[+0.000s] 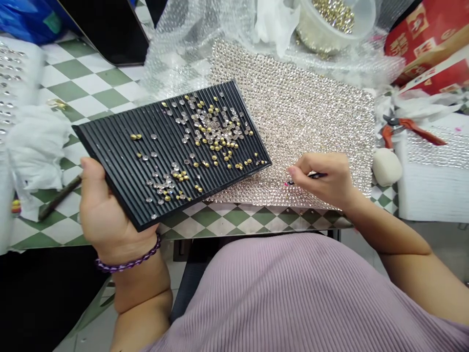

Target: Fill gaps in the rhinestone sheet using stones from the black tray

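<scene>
My left hand (pixel 110 215) grips the lower left end of a black ridged tray (pixel 120 161), thumb along its edge. Loose clear and gold-backed rhinestones (pixel 212 129) lie scattered on the tray, which is tilted and overlaps the left part of a rhinestone-covered sheet (pixel 311 112). Over the lower right of that sheet, my right hand (pixel 324 176) is closed around a thin dark pen-like tool (pixel 317 175). The tool's tip has a pink spot and points left, close to the stones of the sheet.
A plastic tub (pixel 337 24) of gold stones stands behind the sheet, by bubble wrap (pixel 179 49). Orange-handled pliers (pixel 414 129) and a white block (pixel 387 167) lie right. A dark stick (pixel 60 198) and crumpled white tissue (pixel 38 146) are left. The checkered table's front edge runs below.
</scene>
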Demonstrator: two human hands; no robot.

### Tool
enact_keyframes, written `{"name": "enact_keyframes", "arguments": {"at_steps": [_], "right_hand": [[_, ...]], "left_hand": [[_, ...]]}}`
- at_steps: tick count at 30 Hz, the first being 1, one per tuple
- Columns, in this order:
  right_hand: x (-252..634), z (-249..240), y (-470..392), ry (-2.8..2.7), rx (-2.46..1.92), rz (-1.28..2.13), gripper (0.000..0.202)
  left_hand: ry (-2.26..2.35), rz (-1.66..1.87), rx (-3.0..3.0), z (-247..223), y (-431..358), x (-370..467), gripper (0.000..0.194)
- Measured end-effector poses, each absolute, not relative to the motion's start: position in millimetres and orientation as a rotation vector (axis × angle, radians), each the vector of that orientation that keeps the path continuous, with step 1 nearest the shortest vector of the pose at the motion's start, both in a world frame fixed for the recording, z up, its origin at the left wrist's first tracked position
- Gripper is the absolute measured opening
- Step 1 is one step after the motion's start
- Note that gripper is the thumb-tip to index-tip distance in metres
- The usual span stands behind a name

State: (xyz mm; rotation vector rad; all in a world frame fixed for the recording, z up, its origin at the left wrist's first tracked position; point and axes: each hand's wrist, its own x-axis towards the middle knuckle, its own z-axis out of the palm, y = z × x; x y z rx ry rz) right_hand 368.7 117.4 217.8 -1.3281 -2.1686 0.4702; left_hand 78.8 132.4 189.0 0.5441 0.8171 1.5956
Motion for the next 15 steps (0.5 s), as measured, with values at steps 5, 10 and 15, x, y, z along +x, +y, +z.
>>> {"name": "enact_keyframes", "arguments": {"at_steps": [5, 10, 15], "right_hand": [[364.7, 223.8, 120.1, -2.221, -1.283, 0.486, 0.035], [349.9, 244.9, 152.5, -2.072, -1.142, 0.349, 0.036], [314.3, 256.4, 196.9, -2.101, -1.106, 0.250, 0.038]], "left_hand": [[0.801, 1.603, 0.496, 188.7, 132.2, 77.9, 0.034], [0.836, 1.574, 0.509, 187.4, 133.4, 76.5, 0.038], [0.861, 1.527, 0.504, 187.1, 134.8, 75.6, 0.040]]}}
